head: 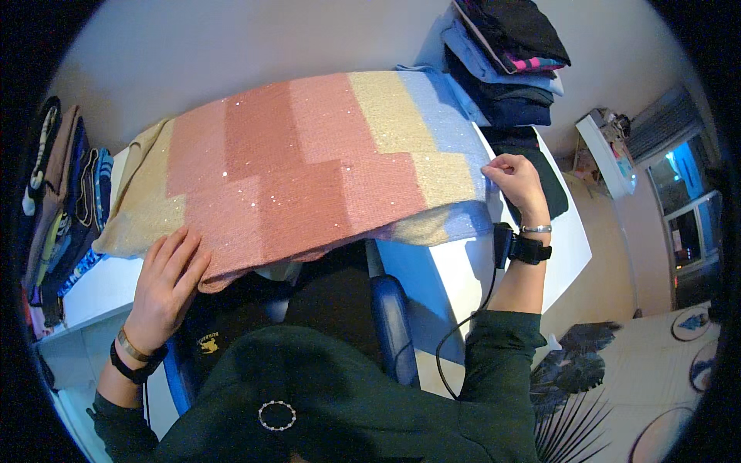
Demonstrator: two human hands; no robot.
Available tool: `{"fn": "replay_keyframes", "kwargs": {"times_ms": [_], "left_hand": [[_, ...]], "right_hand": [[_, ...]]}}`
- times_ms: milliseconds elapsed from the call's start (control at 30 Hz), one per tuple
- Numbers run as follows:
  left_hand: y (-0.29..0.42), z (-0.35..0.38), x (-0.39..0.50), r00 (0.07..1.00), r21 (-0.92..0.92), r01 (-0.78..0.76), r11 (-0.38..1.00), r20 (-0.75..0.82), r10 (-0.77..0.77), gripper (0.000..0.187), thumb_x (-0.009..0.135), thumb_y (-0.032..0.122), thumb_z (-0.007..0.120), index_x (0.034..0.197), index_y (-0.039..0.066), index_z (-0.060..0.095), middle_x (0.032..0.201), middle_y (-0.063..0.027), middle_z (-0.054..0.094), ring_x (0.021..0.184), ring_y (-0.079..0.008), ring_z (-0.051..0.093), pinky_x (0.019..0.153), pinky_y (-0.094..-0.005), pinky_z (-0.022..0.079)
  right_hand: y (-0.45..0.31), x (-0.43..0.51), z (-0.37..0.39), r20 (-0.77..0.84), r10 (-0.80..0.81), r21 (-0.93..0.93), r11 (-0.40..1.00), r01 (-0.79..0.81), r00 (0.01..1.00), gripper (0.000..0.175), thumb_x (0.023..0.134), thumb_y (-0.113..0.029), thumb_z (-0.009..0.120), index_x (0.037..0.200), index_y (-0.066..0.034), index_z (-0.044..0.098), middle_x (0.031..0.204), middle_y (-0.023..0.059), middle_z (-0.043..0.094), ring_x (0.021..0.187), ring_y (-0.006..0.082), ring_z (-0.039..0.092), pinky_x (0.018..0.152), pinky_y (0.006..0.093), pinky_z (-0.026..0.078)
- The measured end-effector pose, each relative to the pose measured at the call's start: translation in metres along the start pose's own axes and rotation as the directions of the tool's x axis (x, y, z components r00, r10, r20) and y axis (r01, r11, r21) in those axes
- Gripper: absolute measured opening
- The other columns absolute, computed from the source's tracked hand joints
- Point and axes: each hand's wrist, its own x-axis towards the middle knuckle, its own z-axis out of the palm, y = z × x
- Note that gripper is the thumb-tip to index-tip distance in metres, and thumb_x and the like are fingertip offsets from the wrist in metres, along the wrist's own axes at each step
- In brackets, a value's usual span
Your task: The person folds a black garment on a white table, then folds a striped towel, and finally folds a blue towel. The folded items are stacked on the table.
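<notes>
A sequined knit garment (312,156) with pink, cream and blue blocks lies spread across the white desk (463,272). Its lower edge sags over the front of the desk, and a second layer shows beneath it at the lower right. My left hand (168,283) rests flat on the lower left part of the knit, fingers slightly apart. At the blue right-hand edge, my right hand (515,179) pinches the fabric between thumb and fingertips. Both wrists wear a bracelet and a black strapped device; a cable runs from the right one (515,246).
Folded clothes stand in a tall stack (498,69) at the back right and in another stack (63,202) at the left. A dark folded garment (541,179) lies beside my right hand. Below the desk edge is a blue chair armrest (393,324).
</notes>
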Motion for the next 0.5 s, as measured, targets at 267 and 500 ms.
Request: {"fn": "replay_keyframes", "kwargs": {"times_ms": [267, 500], "left_hand": [[0.002, 0.006, 0.003, 0.994, -0.046, -0.066, 0.997, -0.095, 0.061, 0.036, 0.080, 0.004, 0.068, 0.115, -0.001, 0.068, 0.129, -0.0199, 0.064, 0.124, -0.0405, 0.059, 0.103, -0.0553, 0.047], [-0.001, -0.002, 0.000, 0.954, -0.223, -0.076, 0.972, -0.299, 0.006, 0.030, 0.069, -0.003, 0.068, 0.099, -0.005, 0.068, 0.106, -0.0210, 0.069, 0.101, -0.0411, 0.066, 0.086, -0.0506, 0.054]], "right_hand": [[-0.008, 0.002, 0.005, 0.106, 0.034, -0.016, 0.999, -0.033, 0.994, 0.022, 0.085, -0.022, 0.081, 0.082, -0.0046, 0.068, 0.075, 0.0010, 0.064, 0.067, 0.0111, 0.056, 0.060, 0.0258, 0.044], [0.006, -0.018, -0.042, 0.248, -0.163, 0.438, 0.898, 0.039, 0.955, 0.016, 0.088, -0.011, 0.078, 0.084, -0.0044, 0.064, 0.076, 0.0003, 0.065, 0.067, 0.0078, 0.060, 0.058, 0.0250, 0.048]]}}
